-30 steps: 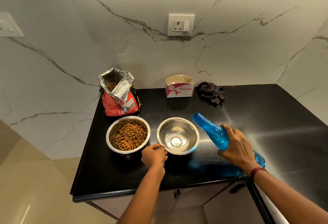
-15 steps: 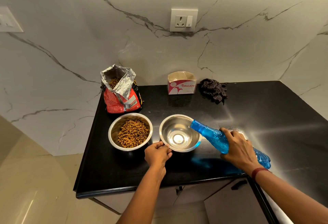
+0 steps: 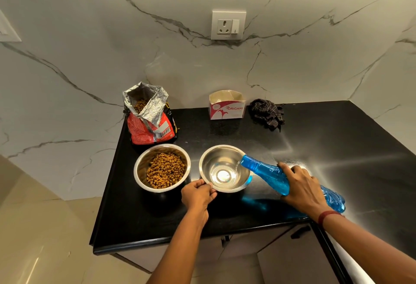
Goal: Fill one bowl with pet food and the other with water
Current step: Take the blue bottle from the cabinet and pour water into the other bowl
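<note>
Two steel bowls stand side by side on the black counter (image 3: 337,144). The left bowl (image 3: 144,166) holds brown pet food. The right bowl (image 3: 216,157) has a little water in its bottom. My left hand (image 3: 198,196) pinches the right bowl's near rim. My right hand (image 3: 301,187) grips a blue plastic bottle (image 3: 263,171), tilted with its mouth over the right bowl's edge. A thin stream of water runs from the mouth into the bowl.
An open red pet food bag (image 3: 150,119) stands behind the left bowl. A small open Origami carton (image 3: 226,108) and a dark crumpled cloth (image 3: 267,115) sit at the back by the marble wall. The counter's front edge is close below my hands.
The bottle has come down and left, from above the counter to the right bowl's rim, and water now flows in. My left hand stays on the bowl's rim.
</note>
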